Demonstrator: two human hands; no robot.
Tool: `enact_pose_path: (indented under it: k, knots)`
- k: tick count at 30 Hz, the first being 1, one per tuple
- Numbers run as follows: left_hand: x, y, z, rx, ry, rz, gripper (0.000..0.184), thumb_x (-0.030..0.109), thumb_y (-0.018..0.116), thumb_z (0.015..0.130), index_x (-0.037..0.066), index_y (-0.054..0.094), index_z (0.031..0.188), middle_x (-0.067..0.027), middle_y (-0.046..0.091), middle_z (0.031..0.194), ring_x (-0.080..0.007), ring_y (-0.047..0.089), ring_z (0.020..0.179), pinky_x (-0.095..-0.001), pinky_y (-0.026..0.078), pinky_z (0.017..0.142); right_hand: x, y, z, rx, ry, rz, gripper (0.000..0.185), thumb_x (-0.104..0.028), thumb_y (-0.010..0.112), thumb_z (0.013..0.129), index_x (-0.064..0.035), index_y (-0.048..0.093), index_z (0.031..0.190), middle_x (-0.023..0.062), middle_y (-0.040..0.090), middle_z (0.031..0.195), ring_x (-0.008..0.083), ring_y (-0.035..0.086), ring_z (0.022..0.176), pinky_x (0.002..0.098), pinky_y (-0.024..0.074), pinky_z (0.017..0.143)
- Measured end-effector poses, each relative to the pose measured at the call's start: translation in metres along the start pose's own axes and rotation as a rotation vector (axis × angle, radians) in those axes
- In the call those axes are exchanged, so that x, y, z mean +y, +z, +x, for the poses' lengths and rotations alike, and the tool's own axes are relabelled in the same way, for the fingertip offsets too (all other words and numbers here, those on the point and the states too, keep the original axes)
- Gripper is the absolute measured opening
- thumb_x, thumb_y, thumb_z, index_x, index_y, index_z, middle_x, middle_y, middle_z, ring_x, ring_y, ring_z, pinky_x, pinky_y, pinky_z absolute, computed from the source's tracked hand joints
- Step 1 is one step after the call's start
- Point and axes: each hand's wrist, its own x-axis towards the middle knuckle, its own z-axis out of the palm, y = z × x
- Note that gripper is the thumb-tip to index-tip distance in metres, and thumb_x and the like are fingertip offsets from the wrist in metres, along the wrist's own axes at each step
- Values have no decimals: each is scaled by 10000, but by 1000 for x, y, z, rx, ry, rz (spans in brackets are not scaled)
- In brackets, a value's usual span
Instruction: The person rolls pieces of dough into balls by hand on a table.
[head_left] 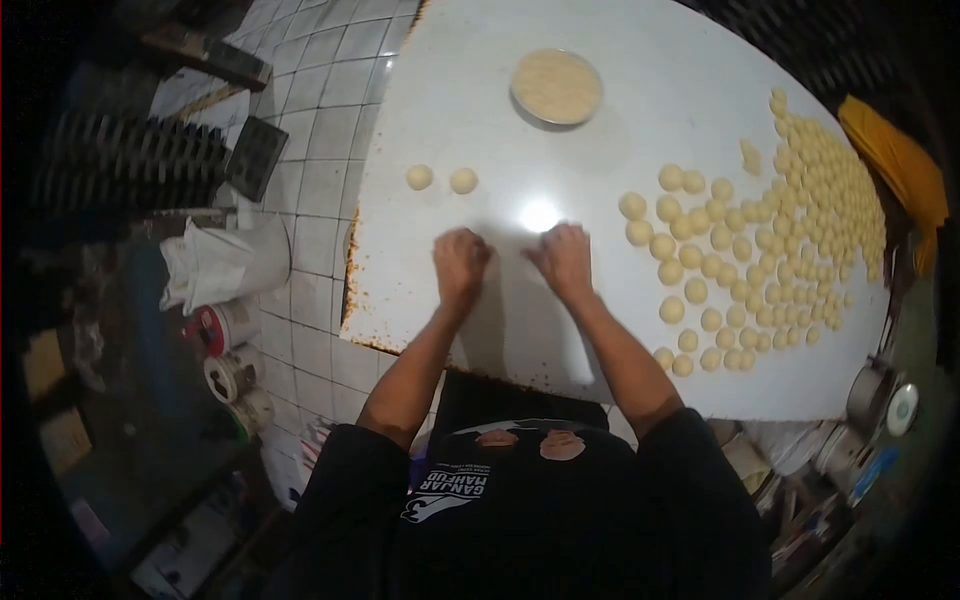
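L hand [462, 262] & R hand [565, 260] are curling in on bowl's [557, 87] near side; can't tell if either's holding anything. 2 balls [419, 178] are sitting L of bowl, other balls [671, 271] R, prob. leaving hands room btwn.

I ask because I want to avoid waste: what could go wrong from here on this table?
The two separate pale balls lie just beyond the left hand, so a careless reach might bump them.
Many balls in the large group sit very close together and might stick to each other.
Brown flecks line the table's left edge and might spoil any ball that rolls there.
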Motion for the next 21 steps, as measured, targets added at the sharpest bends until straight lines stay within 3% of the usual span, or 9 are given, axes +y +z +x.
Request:
enact_pose_path:
  k: [2, 4, 7, 11, 14, 16, 18, 20, 21]
  knots:
    - [-4, -12, -24, -93, 176, -104, 221, 55, 770, 880, 77, 669, 1075, -130, 667, 1145, -393, 612, 1170, -532, 490, 1008, -1, 0, -42, 91, -100, 134, 363, -227, 854, 881, -75, 674, 1157, 165, 659, 1205, 400, 595, 1205, 520, 512, 1012]
    - [-32, -33, -39, -89, 195, -85, 249, 39, 765, 876, 73, 677, 1107, -124, 666, 1170, -392, 616, 1192, -535, 505, 1022, 4, -20, -42, 86, -184, 151, 371, -182, 797, 936, -51, 659, 1255, 201, 652, 1281, 417, 601, 1240, 518, 506, 1065]
    - [-49, -42, -32, -170, 185, -142, 292, -22, 721, 885, 40, 692, 1169, -134, 669, 1194, -368, 646, 1129, -504, 544, 998, -8, -48, -16, -125, 295, 250, 401, -127, 739, 972, -4, 627, 1337, 241, 657, 1319, 411, 618, 1242, 457, 501, 1098]
    - [-9, -36, 23, -83, 182, -396, 194, -20, 710, 906, -2, 712, 1099, -150, 678, 1128, -343, 664, 1027, -431, 562, 929, -85, -63, 114, -97, 539, 481, 512, -193, 784, 951, -3, 604, 1390, 243, 664, 1303, 398, 628, 1204, 459, 494, 1078]
    - [-10, -25, 7, -482, 263, -314, 477, 238, 830, 905, 45, 687, 1317, -134, 645, 1350, -345, 609, 1269, -511, 509, 1071, -78, -7, 116, 7, 418, 237, 634, -260, 817, 925, 20, 560, 1432, 253, 625, 1336, 414, 608, 1196, 479, 481, 1066]
    - [-18, -47, 5, -396, 216, -346, 674, 337, 864, 874, 42, 632, 1433, -175, 588, 1478, -364, 551, 1374, -522, 451, 1157, -73, 14, 100, 252, 154, -21, 683, -290, 824, 917, 45, 532, 1435, 271, 572, 1377, 433, 582, 1220, 488, 472, 1068]
    - [-44, -59, -17, -261, -1, -395, 713, 288, 857, 900, 1, 574, 1488, -223, 592, 1471, -417, 539, 1394, -513, 458, 1175, -96, 17, 47, 123, 351, 391, 630, -250, 817, 916, 33, 553, 1413, 258, 564, 1397, 454, 557, 1286, 560, 447, 1104]
    - [-64, -68, -31, -264, -77, -486, 651, 213, 837, 924, -34, 574, 1466, -249, 588, 1462, -444, 571, 1349, -504, 477, 1157, -78, 24, 4, -206, -248, 52, 420, -278, 860, 882, -50, 667, 1178, 190, 664, 1237, 415, 622, 1195, 526, 507, 997]
    - [-72, -65, -26, -259, -51, -474, 651, 213, 837, 924, -34, 574, 1466, -249, 588, 1462, -444, 571, 1349, -504, 477, 1157, -57, 25, 10, -241, -214, 80, 379, -286, 867, 870, -61, 668, 1101, 178, 664, 1191, 401, 627, 1146, 521, 502, 952]
